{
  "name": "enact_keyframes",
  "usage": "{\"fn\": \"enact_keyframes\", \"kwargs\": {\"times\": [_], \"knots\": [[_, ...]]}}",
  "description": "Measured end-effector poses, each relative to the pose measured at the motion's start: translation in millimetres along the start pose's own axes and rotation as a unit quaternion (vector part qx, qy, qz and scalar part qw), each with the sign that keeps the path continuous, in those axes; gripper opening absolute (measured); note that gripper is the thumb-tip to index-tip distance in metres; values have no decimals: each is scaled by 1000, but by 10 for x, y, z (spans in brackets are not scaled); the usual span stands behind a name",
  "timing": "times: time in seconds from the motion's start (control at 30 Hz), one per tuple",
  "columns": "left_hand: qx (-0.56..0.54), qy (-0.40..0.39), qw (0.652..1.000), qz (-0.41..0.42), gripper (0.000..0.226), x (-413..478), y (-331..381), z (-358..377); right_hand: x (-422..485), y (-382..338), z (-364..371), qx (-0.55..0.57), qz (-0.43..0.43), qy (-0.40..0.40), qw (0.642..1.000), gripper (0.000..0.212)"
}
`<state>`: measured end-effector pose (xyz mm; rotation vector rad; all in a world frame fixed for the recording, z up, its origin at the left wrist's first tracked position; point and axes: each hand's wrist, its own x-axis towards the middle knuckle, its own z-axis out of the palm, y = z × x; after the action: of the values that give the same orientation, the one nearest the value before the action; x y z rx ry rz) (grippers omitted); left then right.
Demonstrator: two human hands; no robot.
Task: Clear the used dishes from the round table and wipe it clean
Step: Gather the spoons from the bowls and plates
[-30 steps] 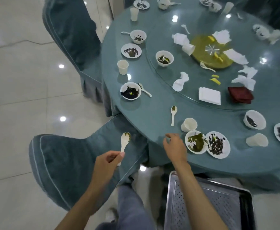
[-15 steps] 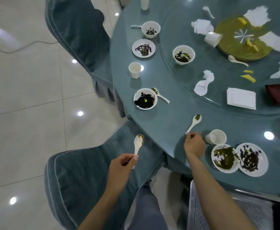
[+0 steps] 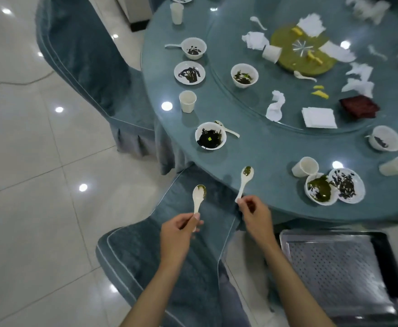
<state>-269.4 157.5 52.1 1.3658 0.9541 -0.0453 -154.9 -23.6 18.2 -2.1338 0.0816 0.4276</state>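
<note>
The round table (image 3: 268, 161), covered in a blue-grey cloth, carries several used white bowls, plates, cups and crumpled napkins. My left hand (image 3: 179, 230) pinches the handle of a white spoon (image 3: 198, 197) smeared green, held over the chair seat. My right hand (image 3: 254, 213) pinches the handle end of a second white spoon (image 3: 245, 179), lifted at the table's near edge. Close by sit a tipped cup (image 3: 305, 166), a bowl with green residue (image 3: 320, 188) and a plate with dark scraps (image 3: 346, 185). A bowl of dark leftovers (image 3: 211, 136) has another spoon (image 3: 227, 129) beside it.
A perforated metal tray (image 3: 339, 267) sits low at the right, below the table edge. Two blue covered chairs stand at the table: one (image 3: 160, 256) under my arms, another (image 3: 82, 60) at the far left. The glass turntable (image 3: 294, 128) holds napkins, a green mat and a red cloth.
My right hand reached the spoon lying on the table, took its handle and drew it back to the near edge. My left hand kept holding its spoon.
</note>
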Motion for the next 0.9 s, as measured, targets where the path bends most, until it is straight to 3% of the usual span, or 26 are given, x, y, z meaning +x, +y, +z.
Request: {"fn": "enact_keyframes", "kwargs": {"times": [0.17, 0.3, 0.5, 0.63, 0.9], "knots": [[9, -71, 997, 15, 11, -15, 91, -567, -1232, -495, 509, 50, -49, -68, 995, 11], [10, -99, 995, 23, 7, -129, 246, -959, -1613, -822, 895, 56, -68, -100, 991, 13], [5, -120, 992, 29, 4, -135, 412, -1328, -1665, -1101, 1164, 46, -73, -88, 992, 14], [-2, -152, 988, 8, 15, -66, 422, -1426, -1647, -1192, 1309, 82, -62, -97, 990, 15], [-144, -216, 958, -118, 35, 369, 574, -1499, -1244, -1384, 1570, 167, -31, -85, 982, 21]]}}
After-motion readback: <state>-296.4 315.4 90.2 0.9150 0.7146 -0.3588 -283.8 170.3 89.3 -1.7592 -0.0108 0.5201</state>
